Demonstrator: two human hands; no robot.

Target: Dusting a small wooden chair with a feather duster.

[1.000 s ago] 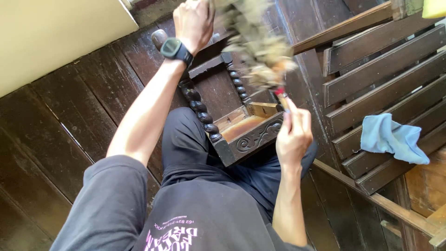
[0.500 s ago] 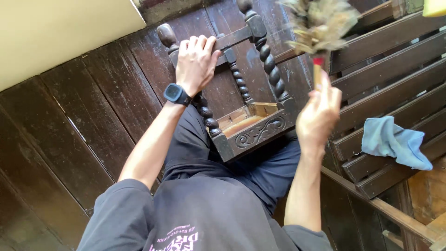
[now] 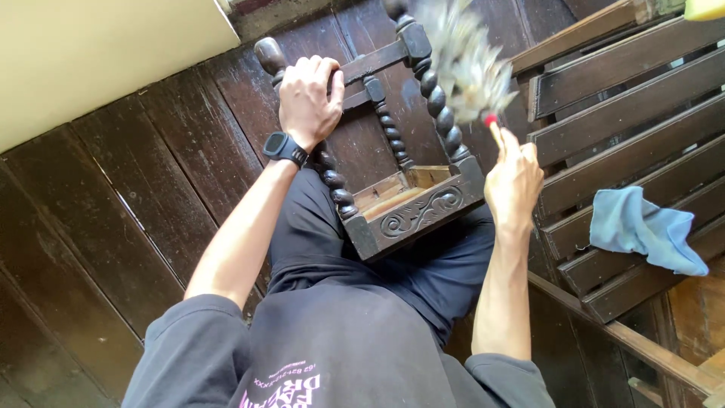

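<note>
A small dark carved wooden stool [image 3: 411,208] with twisted legs lies tipped on my lap, legs pointing away from me. My left hand [image 3: 306,98], with a dark watch on the wrist, grips the stretcher bar between the far legs. My right hand [image 3: 513,177] holds the thin red-tipped handle of a feather duster [image 3: 464,64]. The duster's pale feathers are blurred and sit against the right twisted leg [image 3: 442,113].
A blue cloth [image 3: 642,230] lies on a dark slatted wooden bench [image 3: 627,136] to my right. Dark floorboards [image 3: 113,196] run under me. A cream wall [image 3: 91,53] fills the upper left.
My left hand has slid down from the leg top onto the stretcher bar. My right hand has lifted the duster from the seat frame up to the right leg. The view has shifted.
</note>
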